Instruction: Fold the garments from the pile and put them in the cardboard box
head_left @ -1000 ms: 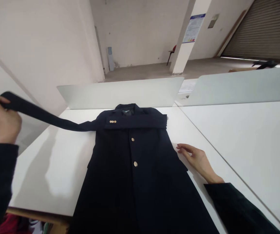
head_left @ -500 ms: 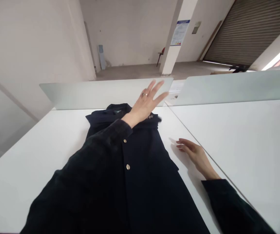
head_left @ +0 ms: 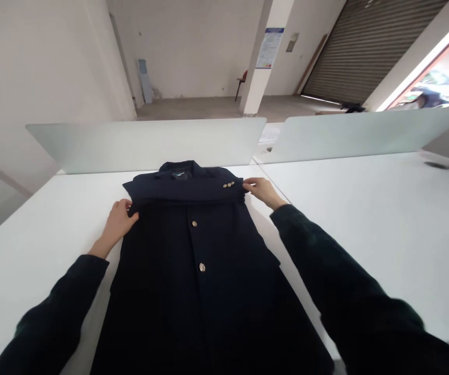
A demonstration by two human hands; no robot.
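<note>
A dark navy blazer (head_left: 232, 291) lies front up on the white table, its collar at the far end. Two gold buttons run down its front. One sleeve (head_left: 185, 190) is folded straight across the chest, with small gold cuff buttons at its right end. My left hand (head_left: 119, 221) is closed on the blazer's left edge, below the shoulder, thumb and fingers pinching the cloth. At the opposite side, my right hand (head_left: 262, 190) pinches the cuff end of the folded sleeve between thumb and fingers.
A white table (head_left: 364, 229) extends to both sides, with a seam right of the blazer. Two frosted divider panels (head_left: 150, 146) stand along its back edge, a gap between them. Beyond are a pillar (head_left: 265, 57), a water dispenser (head_left: 145, 80) and a roller shutter (head_left: 368, 52).
My left hand has come back from above the cuff to the blazer's left edge and grips there. My right hand has moved from the table up to the cuff and taken hold.
</note>
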